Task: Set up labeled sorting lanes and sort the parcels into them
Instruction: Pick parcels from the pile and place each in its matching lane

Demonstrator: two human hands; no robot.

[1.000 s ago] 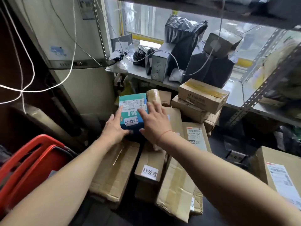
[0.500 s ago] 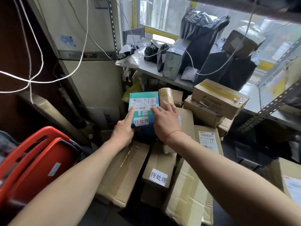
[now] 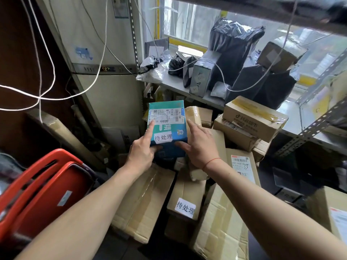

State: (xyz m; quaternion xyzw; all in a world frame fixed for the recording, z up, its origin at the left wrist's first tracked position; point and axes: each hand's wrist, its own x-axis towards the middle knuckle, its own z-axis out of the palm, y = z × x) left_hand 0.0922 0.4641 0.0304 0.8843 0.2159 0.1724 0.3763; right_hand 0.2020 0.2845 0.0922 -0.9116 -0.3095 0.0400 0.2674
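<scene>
A teal parcel box [image 3: 169,117] carries a shipping slip and a white handwritten label [image 3: 163,136]. It sits on a heap of cardboard parcels in the middle of the view. My left hand [image 3: 140,152] holds its near left corner, index finger straight along the top and thumb under the near edge. My right hand [image 3: 199,145] is spread beside the box's right side, thumb touching the near edge and fingers straight. Below, a narrow cardboard box [image 3: 185,192] bears the same kind of white label [image 3: 185,207].
Stacked brown cartons [image 3: 255,117] lie to the right under a metal shelf [image 3: 176,85] loaded with black bagged parcels [image 3: 232,45]. Red baskets [image 3: 37,186] stand at the lower left. White cables [image 3: 48,85] hang across a grey cabinet [image 3: 105,91]. Another carton [image 3: 328,209] sits far right.
My right hand slid off the top of the teal box to its right side. My left hand shifted so its index finger lies along the top. The box's near end looks slightly raised.
</scene>
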